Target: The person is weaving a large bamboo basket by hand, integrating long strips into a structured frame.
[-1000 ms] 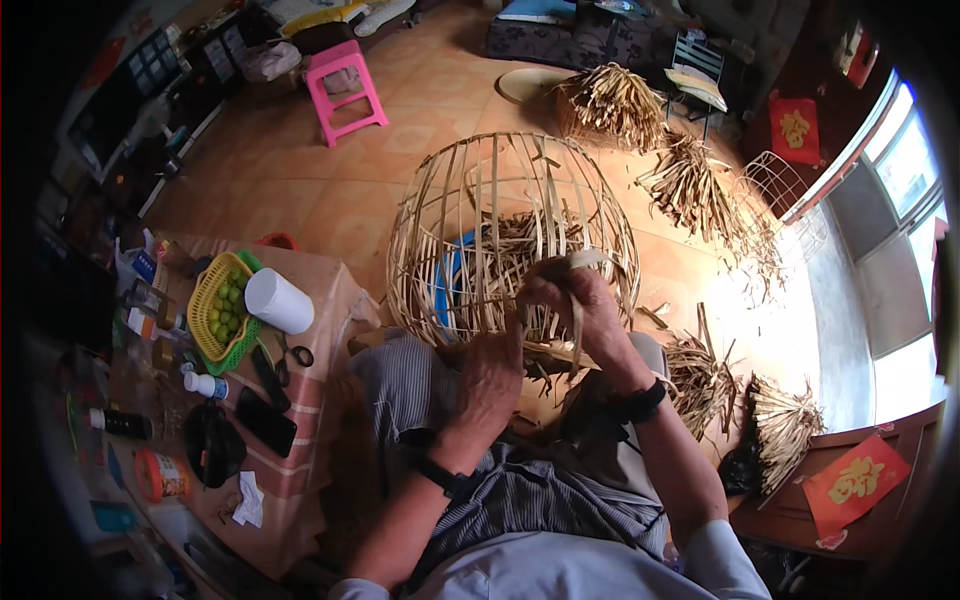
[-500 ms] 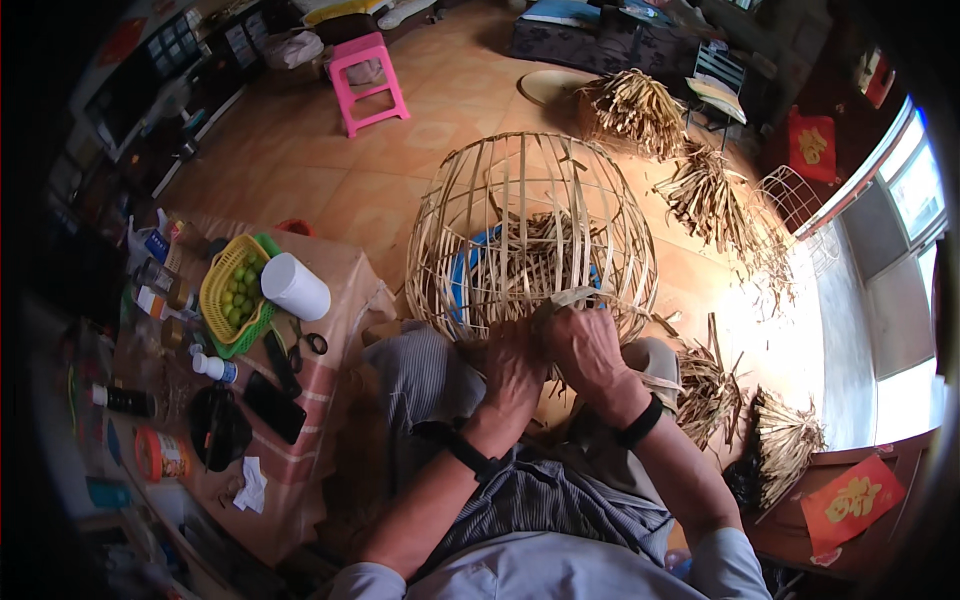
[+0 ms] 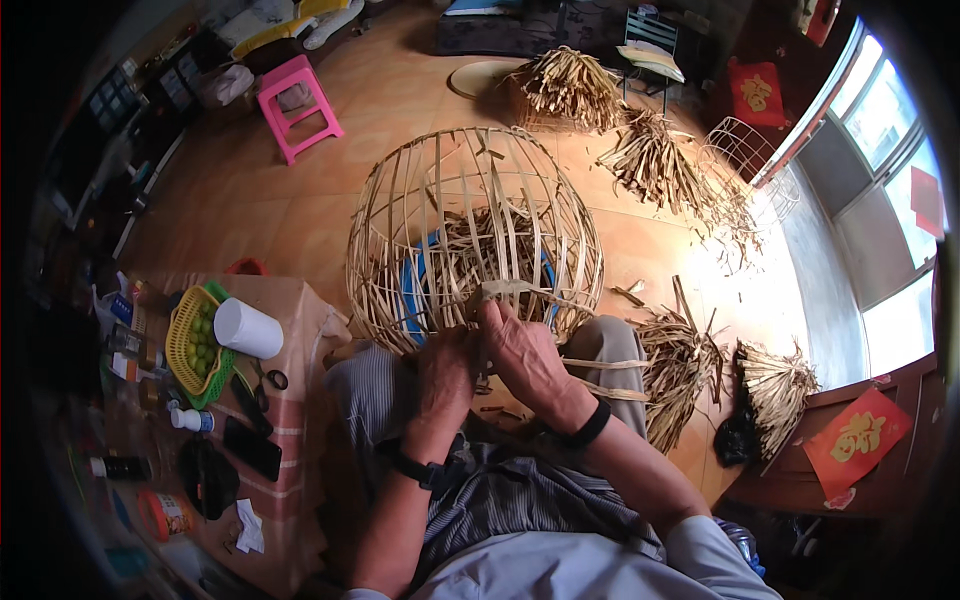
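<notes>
- Basket frame [image 3: 498, 212] of open pale ribs is sitting just beyond the person's knees; landmark for all below.
- Right hand [image 3: 525, 358] is working at the frame's near side, fingers closing on a pale flat strip [image 3: 508, 287].
- Left hand [image 3: 447, 372] is curling just beside it, also at the frame's near edge (fingertips hidden, so cannot tell whether it is gripping anything).
- Long strips [image 3: 612, 394] are crossing the right knee, near and right of the frame.
- Blue rim [image 3: 410, 285] and dried strips [image 3: 465, 228] are showing through the frame's ribs.
- Tabletop [image 3: 290, 425] is standing left of the frame, carrying a yellow basket of green fruit [image 3: 180, 345], white cylinder [image 3: 248, 328], scissors [image 3: 274, 380] and phone [image 3: 252, 448].
- Bundles of dried stalks [image 3: 682, 365] are lying right of the frame, others beyond it.
- Pink stool [image 3: 299, 106] is standing beyond the frame, leftward.
</notes>
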Tool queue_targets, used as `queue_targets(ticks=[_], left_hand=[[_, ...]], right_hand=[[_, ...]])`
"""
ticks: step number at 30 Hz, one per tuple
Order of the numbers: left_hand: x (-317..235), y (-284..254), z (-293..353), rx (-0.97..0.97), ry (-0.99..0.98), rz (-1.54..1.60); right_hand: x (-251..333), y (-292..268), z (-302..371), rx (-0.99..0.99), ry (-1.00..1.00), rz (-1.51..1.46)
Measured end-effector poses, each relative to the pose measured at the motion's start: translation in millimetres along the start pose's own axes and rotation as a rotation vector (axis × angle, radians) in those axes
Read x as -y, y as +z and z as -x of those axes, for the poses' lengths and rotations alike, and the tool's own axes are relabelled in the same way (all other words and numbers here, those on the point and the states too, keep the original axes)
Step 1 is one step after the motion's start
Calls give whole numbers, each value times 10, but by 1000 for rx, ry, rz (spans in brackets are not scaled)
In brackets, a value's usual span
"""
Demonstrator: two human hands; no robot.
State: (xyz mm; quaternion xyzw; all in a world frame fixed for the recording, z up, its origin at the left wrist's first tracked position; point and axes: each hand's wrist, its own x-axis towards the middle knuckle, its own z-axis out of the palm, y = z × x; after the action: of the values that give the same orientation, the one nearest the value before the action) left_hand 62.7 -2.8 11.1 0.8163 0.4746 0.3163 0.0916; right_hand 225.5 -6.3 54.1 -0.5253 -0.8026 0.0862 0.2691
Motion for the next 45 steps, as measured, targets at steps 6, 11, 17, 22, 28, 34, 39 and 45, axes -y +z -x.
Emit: queue_targets(ticks=[6, 11, 17, 22, 28, 34, 39, 45], left_hand=[[60, -99, -20, 110, 42, -1], [26, -160, -70, 106, -32, 23], [-52, -324, -118, 234, -45, 75], [-35, -599, -192, 262, -32, 128], [297, -806, -127, -167, -683, 983], [-217, -723, -40, 10, -123, 397], [-226, -357, -86, -27, 57, 130], [-50, -306, -145, -48, 67, -21]], right_hand=[[-43, -61, 47, -7, 163, -201], [-267, -159, 468, -169, 428, -707], [-625, -431, 627, -176, 756, -1348], [-344, -555, 235, 60, 389, -461], [-354, -314, 438, -71, 382, -238], [-565, -217, 473, -413, 627, -944], [-479, -555, 148, -340, 418, -306], [-325, -470, -106, -276, 414, -1050]])
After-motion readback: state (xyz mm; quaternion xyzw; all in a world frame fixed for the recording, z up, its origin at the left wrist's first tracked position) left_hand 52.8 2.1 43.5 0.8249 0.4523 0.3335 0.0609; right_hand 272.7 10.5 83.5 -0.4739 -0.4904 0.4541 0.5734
